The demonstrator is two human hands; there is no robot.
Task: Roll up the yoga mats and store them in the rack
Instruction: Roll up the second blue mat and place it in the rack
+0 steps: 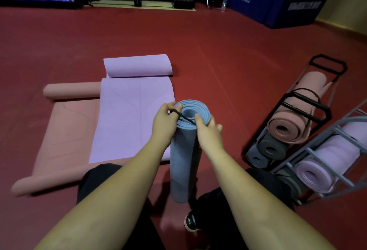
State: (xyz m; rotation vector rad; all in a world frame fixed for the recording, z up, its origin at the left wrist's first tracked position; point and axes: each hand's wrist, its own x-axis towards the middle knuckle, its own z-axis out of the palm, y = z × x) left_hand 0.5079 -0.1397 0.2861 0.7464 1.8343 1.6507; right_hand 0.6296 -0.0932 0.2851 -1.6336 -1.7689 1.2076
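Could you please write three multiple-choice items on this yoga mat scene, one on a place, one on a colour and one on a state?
1. Where does the lilac mat lie?
A. In the black rack
B. Spread on top of the pink mat on the floor
C. Upright against the wall

2. What colour is the rolled mat that the hands hold?
A. Blue-grey
B. Green
C. Yellow

3. How does that rolled mat stand?
A. Flat and unrolled
B. Lying in a rack
C. Upright on its end on the floor

Answers:
1 B: the pink mat shows from under its left side and near edge.
2 A: its spiral end and its side are blue-grey.
3 C: the left hand and the right hand work a black band over its top end.
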